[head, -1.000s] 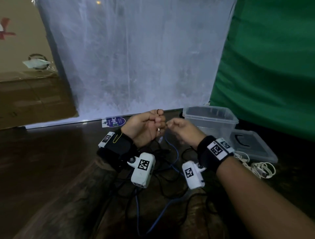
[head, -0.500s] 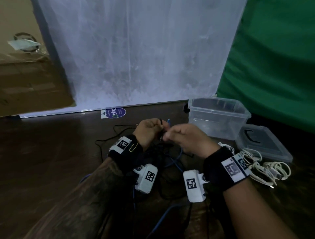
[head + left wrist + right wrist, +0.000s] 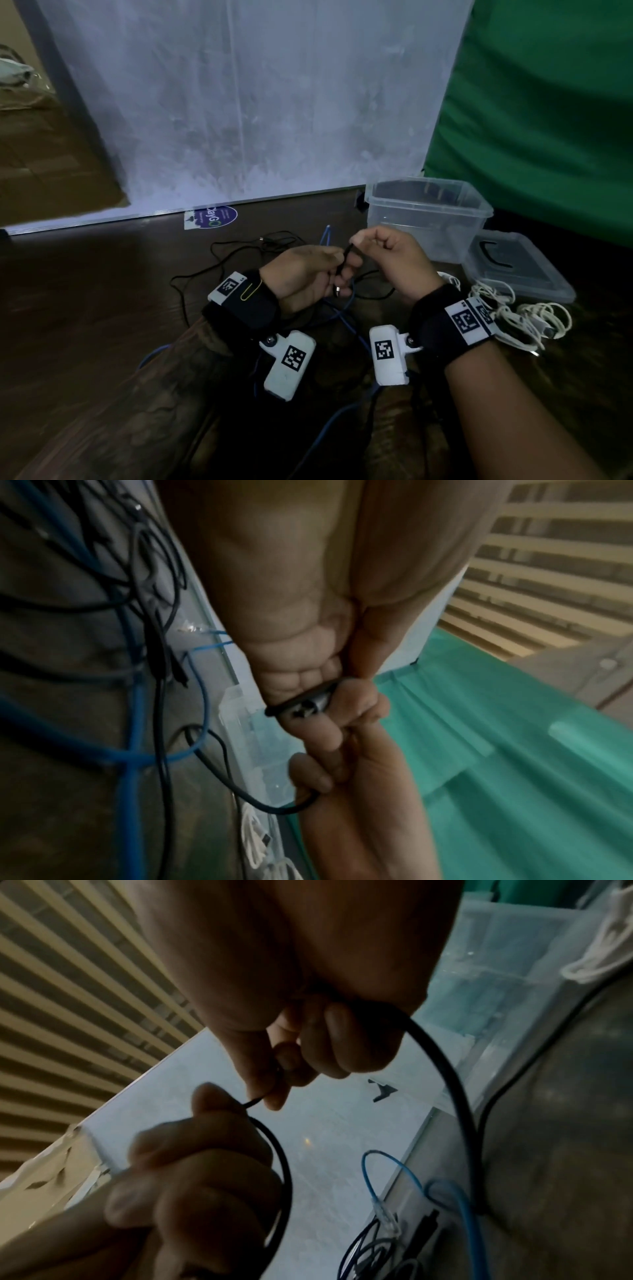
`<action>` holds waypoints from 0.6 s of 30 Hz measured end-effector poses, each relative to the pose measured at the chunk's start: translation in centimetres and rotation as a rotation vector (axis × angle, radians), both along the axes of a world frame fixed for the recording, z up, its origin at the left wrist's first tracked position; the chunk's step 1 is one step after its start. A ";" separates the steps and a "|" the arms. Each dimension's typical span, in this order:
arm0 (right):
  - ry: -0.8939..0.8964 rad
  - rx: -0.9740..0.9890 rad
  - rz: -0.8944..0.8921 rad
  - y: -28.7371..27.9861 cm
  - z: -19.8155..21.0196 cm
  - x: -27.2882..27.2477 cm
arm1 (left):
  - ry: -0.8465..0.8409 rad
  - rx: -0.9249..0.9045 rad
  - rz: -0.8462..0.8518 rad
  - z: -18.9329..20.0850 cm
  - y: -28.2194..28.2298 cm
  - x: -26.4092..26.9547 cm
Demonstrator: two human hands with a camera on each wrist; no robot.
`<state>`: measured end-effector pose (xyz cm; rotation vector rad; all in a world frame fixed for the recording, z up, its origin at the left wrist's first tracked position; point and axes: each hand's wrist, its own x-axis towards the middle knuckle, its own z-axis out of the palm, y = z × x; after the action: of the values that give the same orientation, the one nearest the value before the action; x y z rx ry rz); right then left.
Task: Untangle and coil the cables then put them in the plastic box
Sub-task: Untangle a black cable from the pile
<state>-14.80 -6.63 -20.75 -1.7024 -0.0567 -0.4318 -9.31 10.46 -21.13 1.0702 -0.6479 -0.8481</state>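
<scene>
A thin black cable runs between both hands above the dark wooden table. My left hand grips a small loop of it, with the cable's metal plug hanging below the fingers. My right hand pinches the same black cable between thumb and forefinger just right of the left hand. In the left wrist view the black cable crosses my left fingertips. A blue cable and more black cable lie tangled on the table under the hands. The clear plastic box stands open behind my right hand.
The box's clear lid lies flat to the right of the box. A bundle of white cables sits beside my right wrist. A white board and a green cloth stand at the back. A purple sticker lies by the board.
Both hands have stayed together on the black cable, and the right hand has lifted slightly away, drawing a short length taut. The head view has dropped and shifted a little.
</scene>
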 end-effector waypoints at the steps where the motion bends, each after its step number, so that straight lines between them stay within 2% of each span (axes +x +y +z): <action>1: 0.069 0.044 0.012 0.0 -0.2 -0.1 | 0.027 -0.034 -0.047 0.0 0.1 -0.1; 3: 0.207 0.081 0.010 0.2 -0.6 -0.2 | 0.091 -0.108 -0.116 0.0 0.2 -0.1; 5: 0.285 0.112 0.043 0.4 -1.0 -0.3 | 0.177 -0.206 -0.088 0.2 0.3 0.3; 8: 0.367 0.074 0.142 1.3 -1.3 -0.5 | 0.281 -0.313 0.112 0.4 0.6 1.3; 11: 0.389 -0.074 0.204 2.5 -1.1 -0.8 | 0.346 -0.335 0.335 0.3 0.6 2.0; 15: 0.387 -0.218 0.328 3.3 -0.4 -1.8 | 0.297 -0.297 0.469 0.6 0.7 2.8; 18: 0.292 -0.233 0.314 3.5 0.3 -2.4 | 0.118 -0.163 0.522 0.1 0.7 2.8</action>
<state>-17.21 -3.12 -20.48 -1.9295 -0.1641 0.0617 -6.56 11.16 -20.98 0.9706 -0.3067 -0.3934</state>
